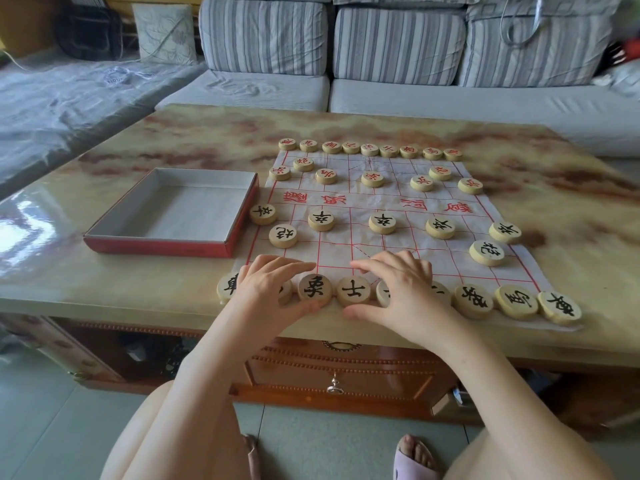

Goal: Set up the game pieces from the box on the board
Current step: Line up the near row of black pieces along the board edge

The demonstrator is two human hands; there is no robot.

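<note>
A paper board [367,206] with red grid lines lies on the marble-look table [104,271]. Round wooden discs with red characters [372,179] fill its far rows. Discs with black characters [382,223] fill the near rows. My left hand [266,289] rests on the near row, thumb and fingers around a black-character disc [314,289]. My right hand [401,292] lies over the middle of that row, fingers spread, thumb beside another disc [353,291]; the discs under its palm are mostly hidden. The red cardboard box [173,209] sits empty left of the board.
A striped grey sofa [398,46] runs behind the table. The table's near edge [138,306] is just below the front row of discs. A wooden drawer front [332,372] is under the table, with my knees and slippered feet on the tiled floor.
</note>
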